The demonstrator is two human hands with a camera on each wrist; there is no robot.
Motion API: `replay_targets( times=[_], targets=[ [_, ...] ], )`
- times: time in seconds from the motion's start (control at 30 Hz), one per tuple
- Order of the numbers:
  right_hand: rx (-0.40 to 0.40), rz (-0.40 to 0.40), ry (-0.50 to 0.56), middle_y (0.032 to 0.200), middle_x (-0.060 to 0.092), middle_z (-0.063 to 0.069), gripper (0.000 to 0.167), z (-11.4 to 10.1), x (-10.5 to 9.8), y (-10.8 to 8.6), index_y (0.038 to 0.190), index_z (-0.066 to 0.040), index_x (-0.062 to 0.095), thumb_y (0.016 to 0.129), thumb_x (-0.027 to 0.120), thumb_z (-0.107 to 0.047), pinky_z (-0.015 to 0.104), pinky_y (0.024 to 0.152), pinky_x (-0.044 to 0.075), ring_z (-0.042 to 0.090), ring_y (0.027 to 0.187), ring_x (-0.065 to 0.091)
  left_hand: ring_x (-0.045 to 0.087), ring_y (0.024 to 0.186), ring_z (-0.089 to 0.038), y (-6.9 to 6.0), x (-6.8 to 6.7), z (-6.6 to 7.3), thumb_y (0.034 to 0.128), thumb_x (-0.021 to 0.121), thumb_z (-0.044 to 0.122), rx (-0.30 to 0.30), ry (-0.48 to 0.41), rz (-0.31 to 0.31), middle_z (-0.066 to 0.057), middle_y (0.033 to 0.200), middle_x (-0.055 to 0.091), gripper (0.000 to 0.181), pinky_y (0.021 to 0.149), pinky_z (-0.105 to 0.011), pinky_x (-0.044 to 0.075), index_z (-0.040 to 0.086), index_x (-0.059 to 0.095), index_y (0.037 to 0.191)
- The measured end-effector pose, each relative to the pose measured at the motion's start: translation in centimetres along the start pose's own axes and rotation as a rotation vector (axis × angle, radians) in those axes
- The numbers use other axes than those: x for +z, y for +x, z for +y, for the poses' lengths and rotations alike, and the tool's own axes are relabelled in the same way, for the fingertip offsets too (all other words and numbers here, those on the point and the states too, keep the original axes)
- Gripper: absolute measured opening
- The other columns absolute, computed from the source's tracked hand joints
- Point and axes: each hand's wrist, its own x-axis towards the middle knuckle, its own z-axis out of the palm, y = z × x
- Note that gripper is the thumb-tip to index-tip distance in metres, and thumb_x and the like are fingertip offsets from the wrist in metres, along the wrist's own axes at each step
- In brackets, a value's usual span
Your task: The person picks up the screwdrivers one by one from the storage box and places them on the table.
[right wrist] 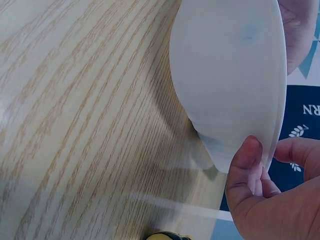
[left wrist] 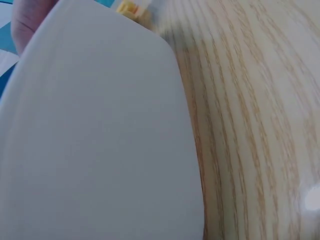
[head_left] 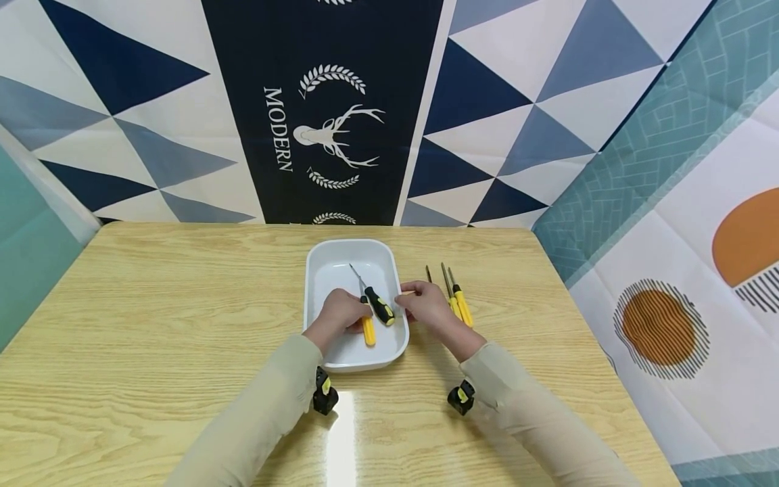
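A white rectangular tray [head_left: 322, 270] sits on the table. Inside lies a black-and-yellow screwdriver [head_left: 380, 306], tip pointing to the far left. My left hand [head_left: 342, 310] reaches in over the left rim and grips a yellow-handled screwdriver [head_left: 368, 333]; its fingers cover part of the handle. At the tray's right rim my right hand [head_left: 429, 304] pinches the edge, with the thumb on the outer wall, as the right wrist view shows on the tray [right wrist: 225, 75]. The tray's outer wall [left wrist: 100, 125] hides most of the left hand in the left wrist view.
Just right of the right hand lie two yellow-handled screwdrivers [head_left: 462, 308] and a dark shaft [head_left: 429, 272], its handle hidden behind that hand. The wooden table [head_left: 201, 304] ends at a patterned cloth [head_left: 328, 135] at the back.
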Motion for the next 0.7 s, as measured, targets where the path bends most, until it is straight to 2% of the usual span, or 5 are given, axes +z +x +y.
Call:
replay_targets(
  times=[0.33,0.7],
  targets=[
    [0.005,-0.003,-0.002,0.098,0.060,0.013,0.037,-0.1,0.0,-0.1,0.125,-0.005,0.054,0.090,0.059,-0.016,0.025,0.067,0.056,0.017,0.077,0.058,0.057,0.052,-0.009,-0.6,-1.0,-0.1,0.0776,0.068,0.006,0.043,-0.166,-0.069,-0.004,0.076,0.058,0.028,0.056,-0.021,0.055,-0.001,0.059,0.103],
    [-0.023,0.012,-0.027,0.096,0.060,0.013,0.037,0.0,0.1,0.0,0.124,-0.003,0.055,0.090,0.058,-0.016,0.030,0.068,0.056,0.017,0.074,0.057,0.061,0.067,-0.012,-0.8,-1.7,0.1,0.0782,0.071,0.008,0.033,-0.181,-0.076,-0.010,0.096,0.062,0.036,0.061,-0.021,0.056,0.001,0.057,0.111]
  ],
)
